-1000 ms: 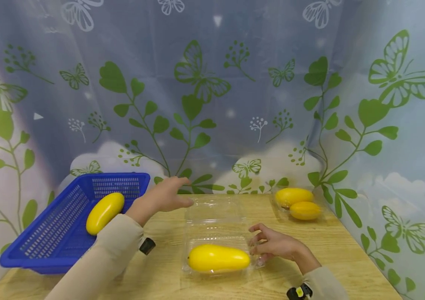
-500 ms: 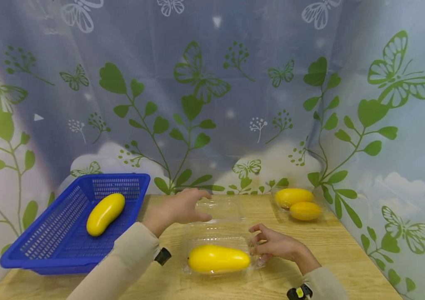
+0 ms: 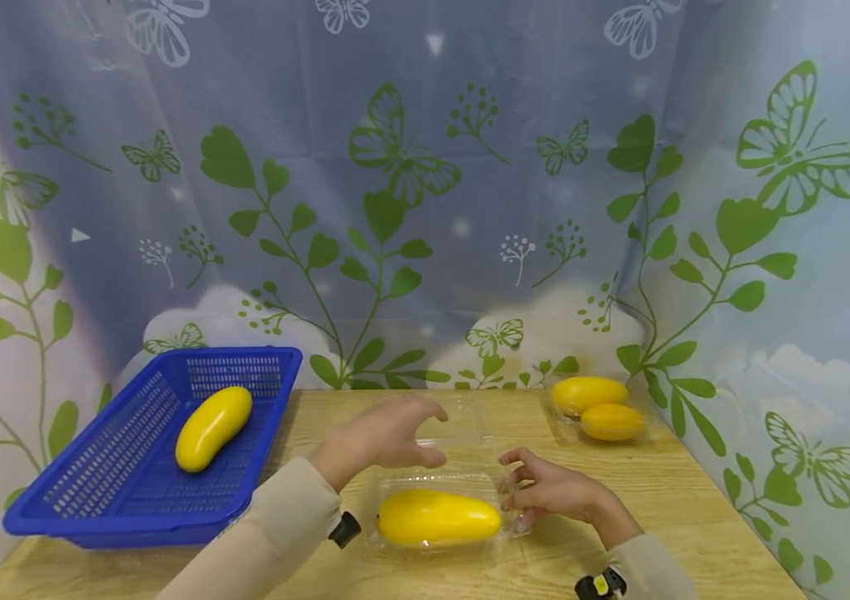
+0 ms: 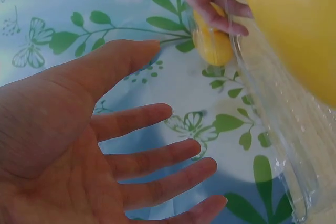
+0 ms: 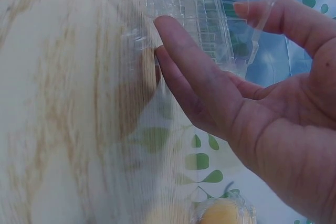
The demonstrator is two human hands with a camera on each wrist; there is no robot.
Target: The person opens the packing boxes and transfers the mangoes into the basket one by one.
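My right hand (image 3: 552,492) holds the right edge of the clear plastic box (image 3: 440,533), fingers curled lightly against its rim, steadying it. My left hand (image 3: 387,433) is open and holds nothing; over the last second it has swung away from the blue basket (image 3: 132,508) and now hovers over the box's raised lid (image 3: 462,425). One yellow mango (image 3: 438,517) lies in the box tray, so closing looks like the step in hand. Another mango (image 3: 212,427) lies in the basket, and a packed box of two (image 3: 596,408) sits at the table's (image 3: 680,500) far right.
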